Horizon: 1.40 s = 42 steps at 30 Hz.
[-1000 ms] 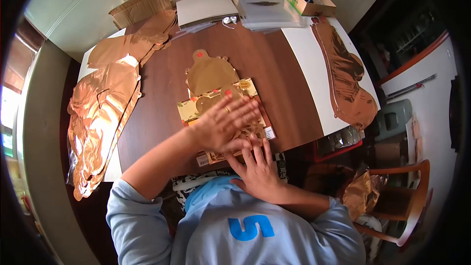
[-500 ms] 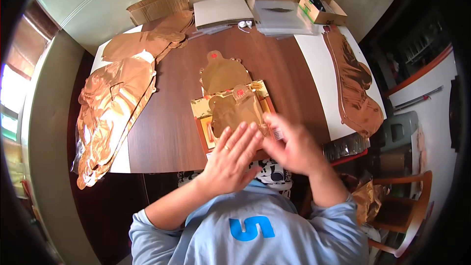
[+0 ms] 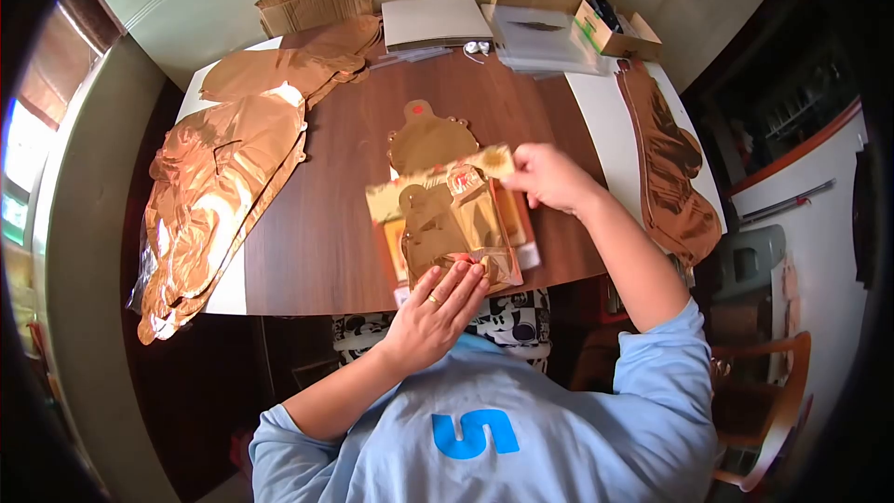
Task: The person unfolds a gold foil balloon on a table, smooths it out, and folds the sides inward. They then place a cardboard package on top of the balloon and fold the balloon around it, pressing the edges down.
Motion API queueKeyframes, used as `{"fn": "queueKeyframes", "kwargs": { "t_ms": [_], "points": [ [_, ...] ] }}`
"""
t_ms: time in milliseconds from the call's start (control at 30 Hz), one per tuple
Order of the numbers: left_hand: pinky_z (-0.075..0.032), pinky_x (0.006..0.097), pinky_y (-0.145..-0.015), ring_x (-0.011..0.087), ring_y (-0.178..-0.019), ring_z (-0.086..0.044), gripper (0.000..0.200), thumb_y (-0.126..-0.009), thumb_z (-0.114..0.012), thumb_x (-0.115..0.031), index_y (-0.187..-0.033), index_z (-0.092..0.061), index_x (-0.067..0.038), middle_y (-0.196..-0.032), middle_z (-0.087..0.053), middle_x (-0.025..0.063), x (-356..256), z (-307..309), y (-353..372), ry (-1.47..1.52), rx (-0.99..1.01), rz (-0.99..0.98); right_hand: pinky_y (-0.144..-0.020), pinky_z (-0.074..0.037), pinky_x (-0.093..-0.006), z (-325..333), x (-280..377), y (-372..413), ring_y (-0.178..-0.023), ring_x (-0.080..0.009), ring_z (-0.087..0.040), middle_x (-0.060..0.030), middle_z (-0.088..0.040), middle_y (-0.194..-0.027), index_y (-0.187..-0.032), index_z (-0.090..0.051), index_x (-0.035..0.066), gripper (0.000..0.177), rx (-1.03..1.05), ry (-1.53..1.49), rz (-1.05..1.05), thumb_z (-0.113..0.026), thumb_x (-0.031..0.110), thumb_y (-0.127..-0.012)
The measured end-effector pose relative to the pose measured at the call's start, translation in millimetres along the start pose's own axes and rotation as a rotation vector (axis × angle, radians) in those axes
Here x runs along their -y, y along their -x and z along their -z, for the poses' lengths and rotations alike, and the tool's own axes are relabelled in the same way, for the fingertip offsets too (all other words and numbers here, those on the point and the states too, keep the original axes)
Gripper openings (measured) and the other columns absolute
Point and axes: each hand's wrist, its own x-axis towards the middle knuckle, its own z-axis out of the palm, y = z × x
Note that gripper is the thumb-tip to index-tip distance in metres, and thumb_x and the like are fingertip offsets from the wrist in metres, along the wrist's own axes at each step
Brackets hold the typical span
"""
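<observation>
In front of me lies a gold and red printed cardboard sleeve [image 3: 383, 200], slightly tilted. On top of it rests a folded gold foil balloon [image 3: 430, 224], with a red mark near its top partly under glare. My left hand [image 3: 430, 317], a ring on one finger, lies with outstretched fingers on the lower end of the foil. At the sleeve's upper right corner, my right hand [image 3: 551, 177] pinches the printed edge between thumb and fingers. Just beyond the sleeve is another flat gold foil balloon [image 3: 431, 142], with a red dot on its tab.
Large copper-coloured foil sheets [image 3: 228, 168] are piled at the left. A long foil stack [image 3: 663, 168] lies along the right edge. At the back are a white stack [image 3: 428, 21], clear plastic sheets [image 3: 540, 40] and a small box [image 3: 619, 33]. A wooden chair [image 3: 787, 382] stands at right.
My right hand has moved away from my left, up to the sleeve's upper right corner, and taken hold of it. The sleeve has turned a little. My left hand has come down onto the foil.
</observation>
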Motion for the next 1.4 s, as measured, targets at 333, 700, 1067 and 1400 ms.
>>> {"fn": "queueKeyframes", "kwargs": {
  "t_ms": [333,700,1067,1400],
  "points": [
    [-0.037,0.0493,-0.112,0.0304,-0.134,-0.050,0.049,-0.082,-0.065,-0.008,-0.131,-0.061,-0.005,-0.143,-0.055,0.0125,-0.7,4.9,4.2,0.185,-0.255,-0.020,-0.042,-0.035,-0.0177,71.0,47.3,59.3,-0.050,-0.0008,-0.044,-0.0024,-0.067,-0.086,-0.099,-0.058,0.005,0.011,-0.555,-0.344,0.401,-0.062,0.015,-0.099],
    [-0.042,0.0438,-0.105,0.0239,-0.116,-0.057,0.039,-0.081,-0.079,-0.020,-0.118,-0.064,-0.020,-0.129,-0.062,0.0029,13.0,17.3,59.9,-0.072,-0.404,-0.049,-0.087,-0.050,-0.0458,-56.4,14.3,83.9,-0.101,-0.0374,-0.063,-0.0194,-0.062,-0.114,-0.132,-0.050,0.003,0.056,-0.583,0.544,0.275,-0.075,0.021,-0.085],
    [-0.051,0.0415,-0.092,0.0240,-0.106,-0.064,0.040,-0.070,-0.071,-0.012,-0.110,-0.070,-0.007,-0.117,-0.067,0.0075,41.5,23.5,36.7,0.057,-0.347,0.010,-0.104,-0.044,-0.0517,-148.7,-20.3,112.9,-0.121,-0.0442,-0.054,-0.0282,-0.055,-0.132,-0.132,-0.055,-0.002,0.048,-0.487,1.076,0.726,-0.062,0.018,-0.089],
    [-0.043,0.0505,-0.102,0.0339,-0.113,-0.061,0.044,-0.082,-0.077,-0.031,-0.117,-0.066,-0.006,-0.119,-0.064,0.0144,12.9,74.7,14.3,0.000,-0.807,-0.004,-0.064,-0.051,-0.0360,-121.2,8.3,151.2,-0.073,-0.0223,-0.066,-0.0136,-0.067,-0.085,-0.096,-0.069,0.003,0.009,-0.730,0.242,0.425,-0.063,0.008,-0.092]
  ]
}}
